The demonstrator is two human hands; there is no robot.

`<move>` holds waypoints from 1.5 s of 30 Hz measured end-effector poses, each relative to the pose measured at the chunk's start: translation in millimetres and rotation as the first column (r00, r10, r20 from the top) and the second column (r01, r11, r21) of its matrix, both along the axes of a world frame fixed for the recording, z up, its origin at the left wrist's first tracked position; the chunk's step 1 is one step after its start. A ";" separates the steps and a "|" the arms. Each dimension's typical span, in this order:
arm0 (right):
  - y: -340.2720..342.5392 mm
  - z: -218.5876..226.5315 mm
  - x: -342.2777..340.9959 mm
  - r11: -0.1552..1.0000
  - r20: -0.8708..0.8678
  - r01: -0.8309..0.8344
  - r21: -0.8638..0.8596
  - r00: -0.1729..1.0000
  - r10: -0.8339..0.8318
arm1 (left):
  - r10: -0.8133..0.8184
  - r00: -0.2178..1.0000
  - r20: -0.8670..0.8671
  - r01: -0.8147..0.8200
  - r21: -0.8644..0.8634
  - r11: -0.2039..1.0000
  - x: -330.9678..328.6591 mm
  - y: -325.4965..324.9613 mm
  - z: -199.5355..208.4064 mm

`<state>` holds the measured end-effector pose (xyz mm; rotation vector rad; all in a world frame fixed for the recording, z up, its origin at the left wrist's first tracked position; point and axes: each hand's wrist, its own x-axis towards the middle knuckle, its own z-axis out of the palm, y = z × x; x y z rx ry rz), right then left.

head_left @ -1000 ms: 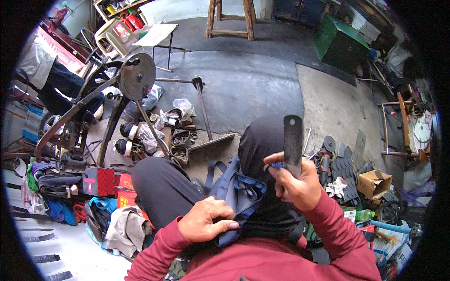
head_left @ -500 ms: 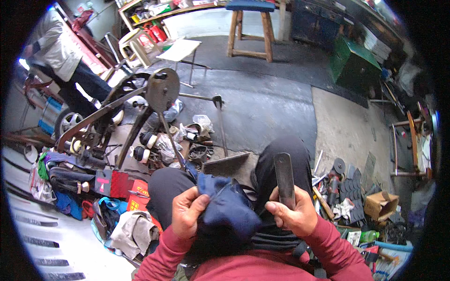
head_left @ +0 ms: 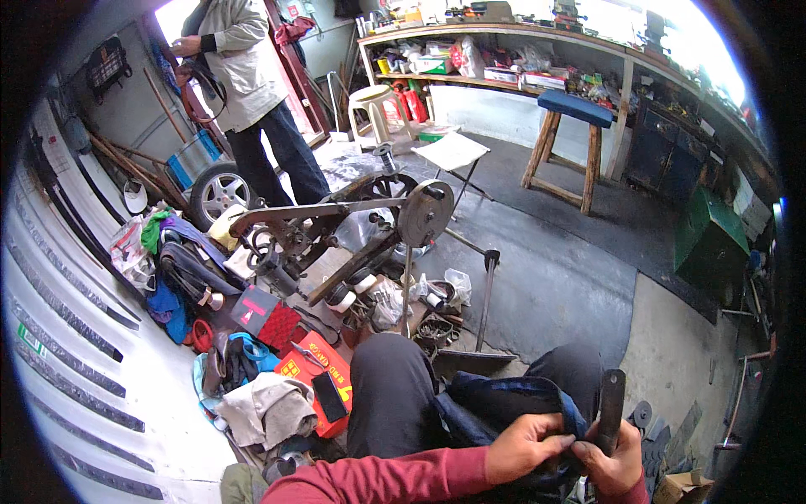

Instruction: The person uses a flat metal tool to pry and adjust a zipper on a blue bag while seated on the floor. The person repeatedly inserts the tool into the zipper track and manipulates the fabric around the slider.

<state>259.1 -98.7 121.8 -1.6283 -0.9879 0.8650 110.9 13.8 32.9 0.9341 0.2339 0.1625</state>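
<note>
Across my lap lies a dark blue cloth (head_left: 495,396), bunched and folded. My left hand (head_left: 527,452) is closed, pinching the cloth's edge between thumb and fingers. Right beside it, almost touching, my right hand (head_left: 620,464) is wrapped round a flat dark metal blade (head_left: 612,401). The blade stands upright, with a small hole near its top end; its lower part is hidden in my palm. Whether the right thumb also presses on the cloth I cannot tell.
An iron sewing-machine-like frame with a round wheel (head_left: 426,214) stands ahead. To the left lie a red box (head_left: 312,370) with a phone (head_left: 329,396), a beige cloth (head_left: 264,410) and bags. A person (head_left: 252,92) stands at the far left. A blue-topped stool (head_left: 574,109) is farther back.
My view has swung to the left. My left hand has moved across to the right hand, taking the cloth's edge along. The right hand still grips the blade.
</note>
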 end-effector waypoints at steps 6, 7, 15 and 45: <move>-31.0 -4.5 16.9 0.986 -0.119 0.094 -0.137 0.987 -0.111 | -0.036 0.999 0.012 0.036 0.052 0.998 38.3 -20.4 -16.5; -34.7 -6.9 19.6 0.981 -0.128 0.128 -0.144 0.981 -0.147 | -0.035 0.999 0.006 0.035 0.063 0.997 43.6 -22.2 -16.1; -43.3 -16.2 20.3 0.967 0.053 0.234 -0.103 0.972 -0.230 | 0.198 0.974 -0.107 -0.112 0.530 0.841 56.6 -18.6 1.4; 18.0 -53.5 83.7 0.969 -0.389 -0.074 -0.234 0.921 -0.023 | 0.289 0.906 -0.309 0.018 0.710 0.704 72.8 14.7 -27.2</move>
